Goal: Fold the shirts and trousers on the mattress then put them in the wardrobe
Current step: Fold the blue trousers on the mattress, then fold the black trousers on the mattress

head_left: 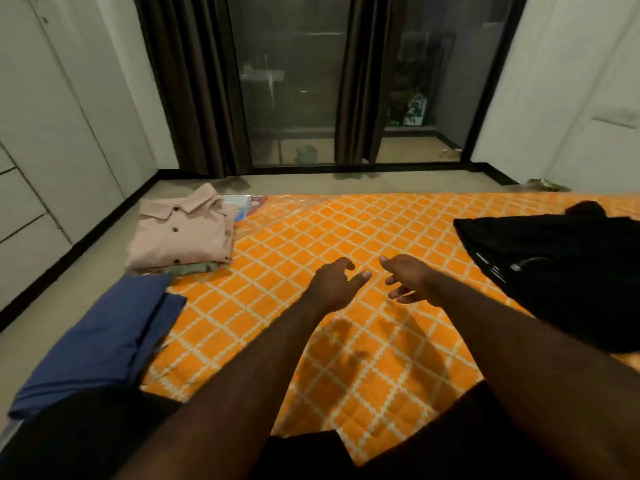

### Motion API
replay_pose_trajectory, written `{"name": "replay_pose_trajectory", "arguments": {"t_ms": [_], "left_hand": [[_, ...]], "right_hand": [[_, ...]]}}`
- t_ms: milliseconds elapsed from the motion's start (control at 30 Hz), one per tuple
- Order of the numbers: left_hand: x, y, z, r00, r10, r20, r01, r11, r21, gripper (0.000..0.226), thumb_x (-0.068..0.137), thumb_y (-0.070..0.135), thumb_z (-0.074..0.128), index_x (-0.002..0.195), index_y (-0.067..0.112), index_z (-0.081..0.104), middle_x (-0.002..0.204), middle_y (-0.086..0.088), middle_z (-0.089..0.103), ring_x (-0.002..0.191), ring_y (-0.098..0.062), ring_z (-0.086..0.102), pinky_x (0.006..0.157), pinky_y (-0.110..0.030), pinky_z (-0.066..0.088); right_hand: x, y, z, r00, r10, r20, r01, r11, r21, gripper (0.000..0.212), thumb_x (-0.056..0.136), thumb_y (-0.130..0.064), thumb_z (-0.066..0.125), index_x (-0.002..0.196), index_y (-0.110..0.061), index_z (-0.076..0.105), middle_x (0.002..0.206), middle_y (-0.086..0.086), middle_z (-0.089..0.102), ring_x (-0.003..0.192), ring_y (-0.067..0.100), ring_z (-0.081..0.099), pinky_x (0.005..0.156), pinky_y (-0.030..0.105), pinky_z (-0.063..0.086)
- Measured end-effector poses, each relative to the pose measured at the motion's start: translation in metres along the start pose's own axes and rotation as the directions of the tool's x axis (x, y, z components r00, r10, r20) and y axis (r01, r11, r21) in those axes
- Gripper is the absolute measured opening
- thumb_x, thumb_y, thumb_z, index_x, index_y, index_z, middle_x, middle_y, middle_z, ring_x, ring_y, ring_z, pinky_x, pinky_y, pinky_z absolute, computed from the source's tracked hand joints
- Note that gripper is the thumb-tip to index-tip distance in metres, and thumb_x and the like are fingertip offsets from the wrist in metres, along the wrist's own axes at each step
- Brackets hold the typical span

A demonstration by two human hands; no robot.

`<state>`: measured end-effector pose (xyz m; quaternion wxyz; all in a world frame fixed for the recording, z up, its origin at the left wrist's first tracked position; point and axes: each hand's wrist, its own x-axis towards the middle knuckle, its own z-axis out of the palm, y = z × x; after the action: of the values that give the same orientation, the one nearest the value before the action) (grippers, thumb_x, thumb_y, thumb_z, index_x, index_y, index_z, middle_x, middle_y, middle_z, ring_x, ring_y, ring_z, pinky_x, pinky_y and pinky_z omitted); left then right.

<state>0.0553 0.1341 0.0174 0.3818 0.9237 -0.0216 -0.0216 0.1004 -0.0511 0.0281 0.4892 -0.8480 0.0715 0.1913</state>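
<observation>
The mattress point(346, 237) fills the middle and lower frame. At its far left corner a folded shirt point(181, 233) lies on top of another folded piece. Nearer, at lower left, folded trousers point(104, 337) lie along the mattress's left edge. A loose garment point(554, 271) lies at the right. The left hand point(334, 284) and right hand point(407, 277) hang side by side over the centre. The wardrobe point(41, 150) stands at the left, the glass door point(298, 81) behind.

Bare mattress point(311, 237) between folded shirts point(181, 233); black garment point(554, 271)

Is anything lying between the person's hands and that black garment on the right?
Nothing visible does. Only bare orange mattress lies between the right hand and the black garment. The left hand hovers alongside, also empty.
</observation>
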Motion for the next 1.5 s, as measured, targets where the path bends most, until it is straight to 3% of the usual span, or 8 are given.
{"name": "replay_pose_trajectory", "arguments": {"t_ms": [133,300,500,700,833,933,1267,1500], "left_hand": [[0.017,0.03,0.043,0.994,0.058,0.089,-0.053,0.997,-0.058,0.056,0.098,0.056,0.056,0.135,0.015,0.056,0.126,-0.014,0.065,0.112,-0.027,0.063,0.087,-0.035,0.05],[0.04,0.045,0.085,0.985,0.083,0.15,-0.065,0.99,-0.121,0.055,0.097,0.057,0.056,0.136,0.018,0.056,0.129,-0.012,0.063,0.115,-0.026,0.061,0.085,-0.032,0.048],[0.053,0.037,0.111,0.978,0.06,0.2,-0.028,0.987,-0.161,0.053,0.096,0.057,0.058,0.134,0.02,0.057,0.124,-0.014,0.064,0.107,-0.027,0.064,0.081,-0.033,0.051],[0.056,0.009,0.119,0.983,-0.038,0.177,0.065,0.986,-0.15,0.053,0.097,0.053,0.06,0.133,0.014,0.056,0.119,-0.012,0.068,0.103,-0.029,0.067,0.086,-0.04,0.056],[0.052,-0.006,0.121,0.99,-0.036,0.133,0.056,0.987,-0.151,0.041,0.1,0.043,0.06,0.124,0.01,0.059,0.106,-0.009,0.071,0.094,-0.025,0.069,0.069,-0.03,0.052],[0.054,-0.013,0.121,0.99,-0.038,0.137,0.058,0.987,-0.147,0.034,0.1,0.036,0.061,0.122,0.009,0.061,0.11,-0.009,0.07,0.099,-0.027,0.069,0.083,-0.039,0.055],[0.074,-0.005,0.117,0.933,-0.285,0.22,0.339,0.903,-0.264,0.032,0.098,0.035,0.066,0.109,0.005,0.066,0.085,-0.009,0.072,0.084,-0.03,0.073,0.08,-0.041,0.06],[0.076,0.012,0.14,0.927,-0.345,0.145,0.319,0.932,0.173,0.074,0.094,0.059,0.058,0.148,0.013,0.038,0.147,-0.016,0.045,0.131,-0.037,0.05,0.1,-0.045,0.048]], "right_hand": [[0.029,0.034,-0.047,0.982,0.098,-0.163,-0.104,0.994,-0.031,0.054,0.103,-0.052,0.051,0.134,-0.008,0.052,0.117,0.013,0.063,0.087,0.027,0.067,0.068,0.035,0.054],[0.057,0.065,-0.086,0.865,0.047,-0.499,-0.316,0.824,-0.471,0.063,0.096,-0.042,0.062,0.145,-0.007,0.045,0.15,0.021,0.044,0.133,0.04,0.048,0.097,0.046,0.05],[0.091,0.093,-0.092,0.741,0.128,-0.659,-0.523,0.725,-0.448,0.067,0.085,-0.041,0.072,0.144,-0.018,0.048,0.164,0.016,0.01,0.152,0.041,0.006,0.111,0.059,0.035],[0.114,0.117,-0.106,0.683,0.214,-0.699,-0.62,0.675,-0.4,0.061,0.085,-0.032,0.069,0.142,-0.018,0.053,0.167,0.016,0.0,0.155,0.04,-0.004,0.11,0.066,0.032],[0.121,0.13,-0.112,0.678,0.234,-0.697,-0.626,0.68,-0.381,0.062,0.086,-0.032,0.063,0.144,-0.014,0.052,0.169,0.013,-0.003,0.155,0.037,-0.001,0.114,0.064,0.026],[0.126,0.137,-0.106,0.673,0.19,-0.714,-0.611,0.687,-0.394,0.063,0.087,-0.035,0.057,0.146,-0.015,0.049,0.169,0.012,-0.003,0.155,0.034,0.0,0.115,0.063,0.021],[0.125,0.136,-0.102,0.677,0.169,-0.716,-0.592,0.704,-0.393,0.078,0.095,-0.041,0.055,0.159,-0.01,0.025,0.168,0.016,0.0,0.155,0.034,0.008,0.115,0.064,0.022],[0.12,0.138,-0.108,0.68,0.107,-0.725,-0.487,0.805,-0.338,0.063,0.091,-0.034,0.066,0.144,-0.011,0.041,0.151,0.02,0.035,0.141,0.04,0.032,0.11,0.051,0.036]]}}
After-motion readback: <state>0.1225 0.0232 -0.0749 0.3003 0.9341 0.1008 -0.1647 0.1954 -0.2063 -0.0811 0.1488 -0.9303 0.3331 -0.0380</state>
